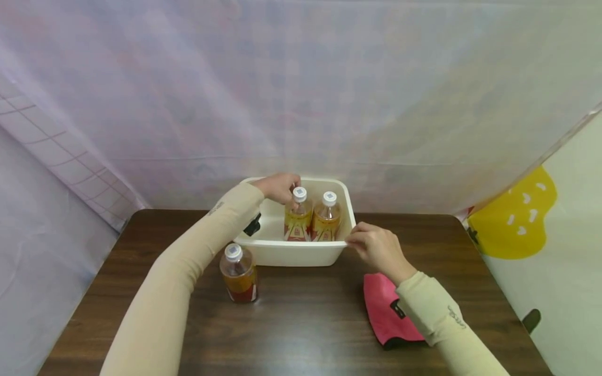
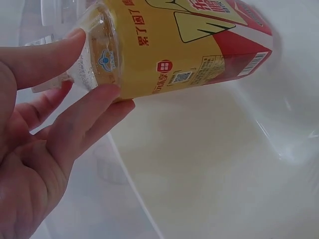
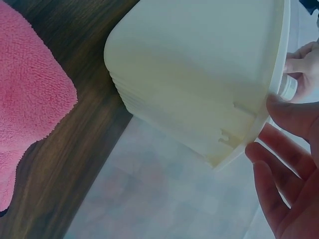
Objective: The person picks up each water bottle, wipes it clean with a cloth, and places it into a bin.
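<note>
A white plastic bin [image 1: 291, 255] stands at the back of the table with two drink bottles inside. My left hand [image 1: 278, 187] reaches over its left side and grips one bottle [image 1: 297, 223] just below the white cap. In the left wrist view, thumb and fingers curl about the shoulder of that yellow-and-red labelled bottle [image 2: 169, 47]. Beside it, to the right, stands the other bottle [image 1: 325, 220]. My right hand [image 1: 380, 249] pinches the bin's rim at the front right corner, thumb and fingertips on the edge [image 3: 275, 84].
A third bottle [image 1: 241, 279] stands on the dark wooden table [image 1: 291, 324], in front of the bin's left corner. Near my right forearm lies a pink cloth [image 1: 383, 308] with a dark edge. A pale curtain [image 1: 301, 104] hangs behind the table.
</note>
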